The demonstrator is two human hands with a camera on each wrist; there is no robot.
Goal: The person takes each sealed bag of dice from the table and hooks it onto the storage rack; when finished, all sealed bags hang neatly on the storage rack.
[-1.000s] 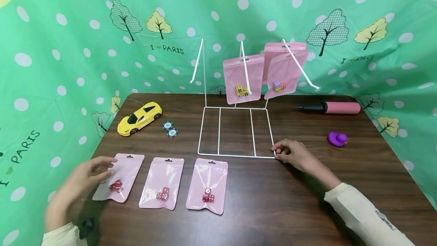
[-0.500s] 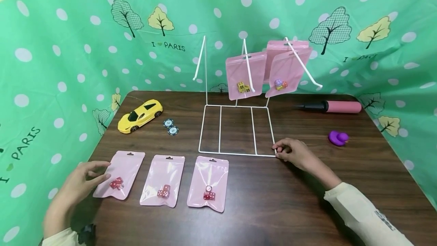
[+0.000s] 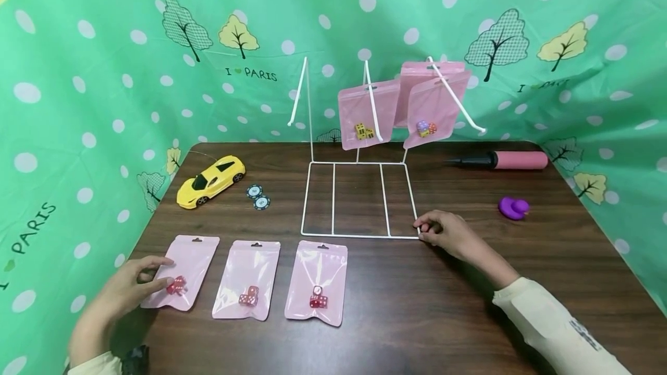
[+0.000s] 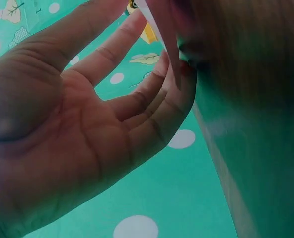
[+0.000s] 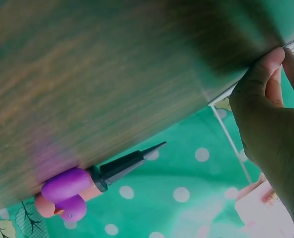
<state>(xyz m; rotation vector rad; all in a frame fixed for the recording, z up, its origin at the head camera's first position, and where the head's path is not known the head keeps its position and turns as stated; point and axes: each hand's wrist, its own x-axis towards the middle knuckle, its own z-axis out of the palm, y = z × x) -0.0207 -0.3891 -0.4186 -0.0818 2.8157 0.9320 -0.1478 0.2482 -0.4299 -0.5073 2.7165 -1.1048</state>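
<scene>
At the left of the table, my left hand [image 3: 122, 288] reaches over the left edge of a pink zip pouch [image 3: 194, 254] holding red dice. Its thumb tip overlaps the dice, with a gap between thumb and forefinger; in the left wrist view the pouch edge [image 4: 162, 29] stands close against the fingertips. Two similar pouches, the middle one [image 3: 253, 265] and the right one [image 3: 322, 259], lie flat beside it with red dice inside. My right hand [image 3: 448, 235] pinches the front right corner of a white wire display rack [image 3: 359, 236].
From the rack's middle hook hangs a pink pouch [image 3: 367, 106] with yellow dice; more pouches [image 3: 438, 103] hang on the right hook. A yellow toy car [image 3: 211, 182] and poker chips [image 3: 254, 191] lie back left. A hand pump [image 3: 521, 160] and purple rubber duck [image 3: 513, 208] are at right.
My left hand has come down a little onto the left pouch, its thumb now over the dice. The right hand keeps its hold on the rack, and the view shifts slightly.
</scene>
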